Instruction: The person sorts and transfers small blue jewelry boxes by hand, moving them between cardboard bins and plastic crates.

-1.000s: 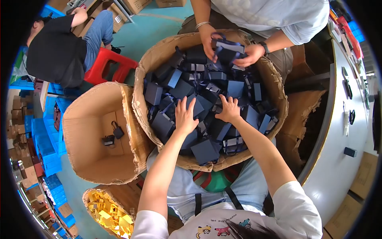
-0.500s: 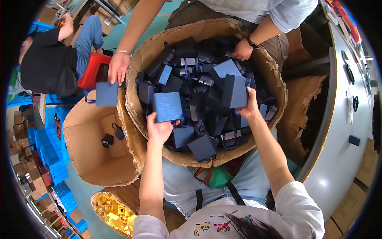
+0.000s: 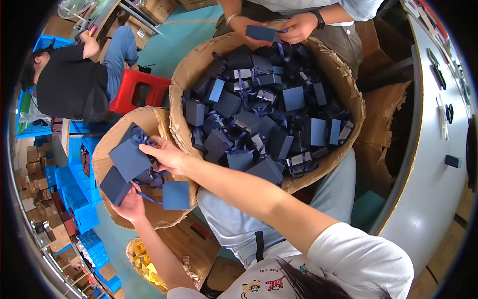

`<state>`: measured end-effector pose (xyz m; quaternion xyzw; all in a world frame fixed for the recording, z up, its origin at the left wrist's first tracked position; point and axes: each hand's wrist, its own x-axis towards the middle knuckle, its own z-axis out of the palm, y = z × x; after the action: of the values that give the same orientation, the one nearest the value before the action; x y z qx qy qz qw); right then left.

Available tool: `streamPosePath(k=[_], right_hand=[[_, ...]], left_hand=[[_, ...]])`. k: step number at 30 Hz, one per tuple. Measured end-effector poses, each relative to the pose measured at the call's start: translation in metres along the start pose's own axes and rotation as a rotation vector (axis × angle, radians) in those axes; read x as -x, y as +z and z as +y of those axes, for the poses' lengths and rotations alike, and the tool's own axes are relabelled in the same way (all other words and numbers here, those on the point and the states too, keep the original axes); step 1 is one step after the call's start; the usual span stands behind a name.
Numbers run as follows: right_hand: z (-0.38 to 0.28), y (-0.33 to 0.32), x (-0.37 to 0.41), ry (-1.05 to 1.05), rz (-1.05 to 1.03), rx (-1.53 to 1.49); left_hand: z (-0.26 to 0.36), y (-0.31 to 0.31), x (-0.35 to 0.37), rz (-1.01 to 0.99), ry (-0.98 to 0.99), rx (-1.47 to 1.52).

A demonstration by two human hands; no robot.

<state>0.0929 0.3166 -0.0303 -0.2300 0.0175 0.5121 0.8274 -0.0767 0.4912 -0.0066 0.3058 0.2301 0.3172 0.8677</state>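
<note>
Over the smaller carton [image 3: 102,149] at the left, my right hand [image 3: 167,154] grips a dark blue box [image 3: 128,158] with a ribbon bow. Just below it, my left hand [image 3: 130,203] has its fingers on another dark blue box [image 3: 115,185]. A third blue box [image 3: 176,195] lies at the carton's right side, with a ribbon running toward my left hand. Many ribboned blue boxes [image 3: 294,98] fill the large round carton [image 3: 356,94] in the middle.
Across the large carton, a co-worker's hands [image 3: 298,27] hold a blue box [image 3: 260,33]. Another person in black sits on a red stool [image 3: 130,92]. Yellow pieces [image 3: 144,264] fill a carton at lower left. A long table [image 3: 413,199] stands at right.
Both my hands have moved left with boxes, from the large carton to the smaller one. The co-worker's hands have come together at the large carton's far rim around a box.
</note>
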Motion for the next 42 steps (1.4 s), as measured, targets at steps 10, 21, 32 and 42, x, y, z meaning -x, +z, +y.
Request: streamPosePath(k=[10, 21, 32, 42], right_hand=[[-0.043, -0.228, 0.082, -0.076, 0.846, 1.91], [-0.034, -0.27, 0.091, -0.025, 0.631, 1.497], [-0.031, -0.156, 0.102, -0.488, 0.562, 1.427], [0.032, -0.02, 0.007, -0.475, -0.065, 1.007]], left_hand=[[-0.11, -0.02, -0.014, 0.149, 0.468, -1.899], [-0.324, 0.019, -0.016, 0.051, -0.216, -1.779], [-0.25, 0.053, 0.022, -0.163, 0.357, -1.22], [-0.012, 0.02, -0.016, 0.211, 0.681, -1.931]])
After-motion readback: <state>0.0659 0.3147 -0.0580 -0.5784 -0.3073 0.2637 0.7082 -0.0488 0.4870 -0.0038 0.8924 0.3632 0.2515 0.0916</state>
